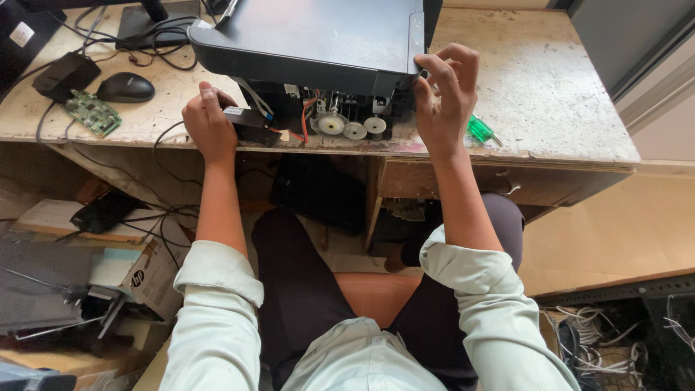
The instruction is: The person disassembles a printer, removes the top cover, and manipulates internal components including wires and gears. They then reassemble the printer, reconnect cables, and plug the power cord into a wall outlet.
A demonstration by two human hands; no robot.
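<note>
Head view, and I read a dark grey plastic printer sitting on a worn, scratched wooden desk, its near edge opened up so that white plastic gears and red and white wiring show at the desk's front lip. My left hand is at the printer's lower left corner, fingers curled down and closed on a small black rectangular part that sticks out just right of the knuckles; the thumb side is hidden, so I can't say how tight the grip is. My right hand is up at the printer's right front corner, fingers bent and spread, fingertips touching the edge of the grey lid, not wrapped around it. Printer body lies between both hands and beyond the fingertips, toward the back of the desk. A green-handled screwdriver lies on the desk just right of the right wrist, untouched. Far left on the desk: a black computer mouse, a green circuit board just beside it, and a black power adapter with cables. Cardboard boxes sit on the floor under the desk at left.
</note>
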